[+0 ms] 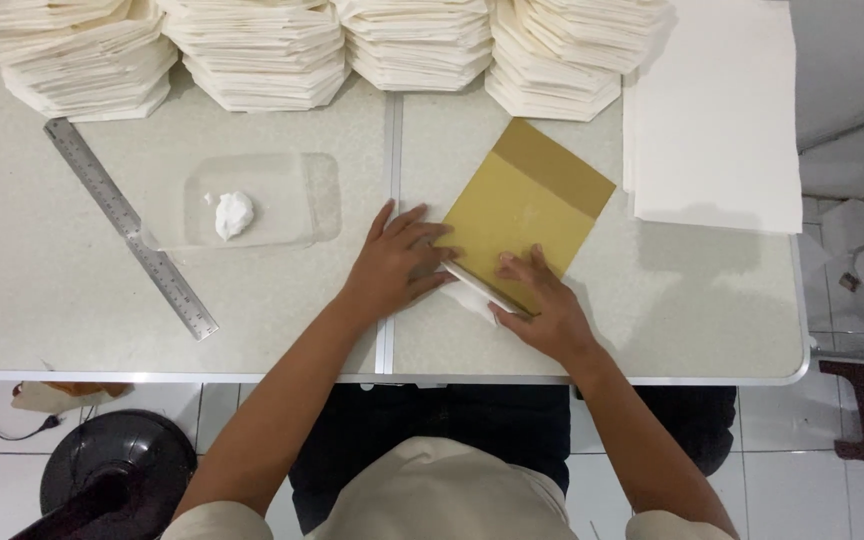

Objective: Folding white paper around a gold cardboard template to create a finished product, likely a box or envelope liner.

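Note:
A tan cardboard template (527,205) lies tilted on the white table (42,270), on top of a white paper sheet (472,295) whose near corner sticks out. My left hand (397,262) lies flat with fingers spread, pressing the template's left corner. My right hand (542,305) presses along the template's near edge, where a strip of white paper is folded up over the cardboard. Neither hand grips anything.
Several stacks of folded white paper (262,50) line the far edge. A pile of flat white sheets (717,120) lies at far right. A metal ruler (127,225) lies diagonally at left, beside a clear tray (302,200) holding a white glue blob (233,214).

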